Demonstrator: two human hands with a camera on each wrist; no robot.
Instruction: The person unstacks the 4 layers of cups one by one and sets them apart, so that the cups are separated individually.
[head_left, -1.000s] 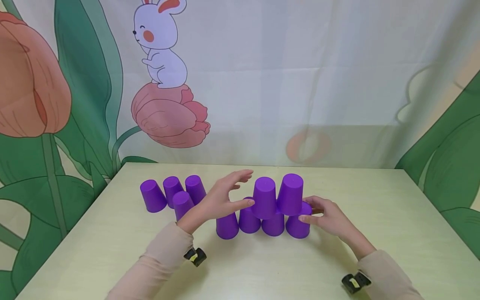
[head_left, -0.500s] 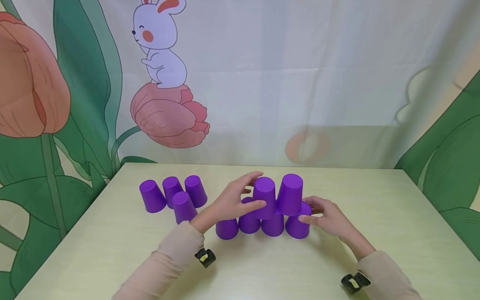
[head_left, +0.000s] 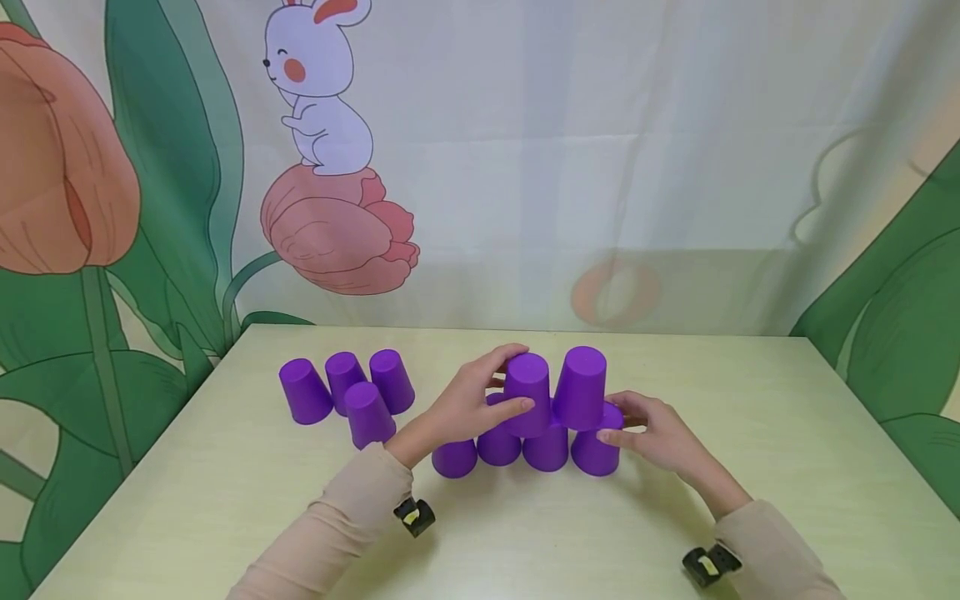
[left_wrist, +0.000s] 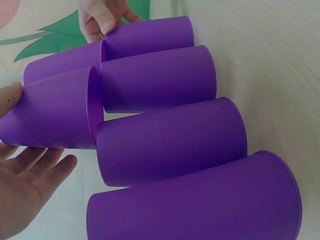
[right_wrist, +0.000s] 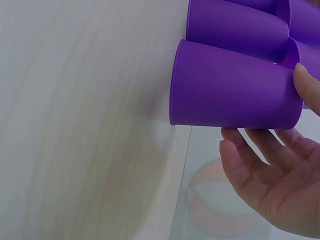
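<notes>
Upside-down purple cups form a stack, with several in a bottom row and two on top. My left hand holds the upper left cup, thumb on the near side and fingers behind. In the left wrist view that cup rests across the bases of two lower cups. The other upper cup stands just right of it, untouched. At the right end, my right hand holds the last bottom-row cup between thumb and fingers; the right wrist view shows this cup with its rim on the table.
Left of the stack stand several more upside-down purple cups, among them a near one close to my left forearm and a far-left one. The pale wooden table ends at a printed curtain behind.
My left hand has moved right, from just beside the upper left cup to a grip round it. My right hand and the cups have stayed in place.
</notes>
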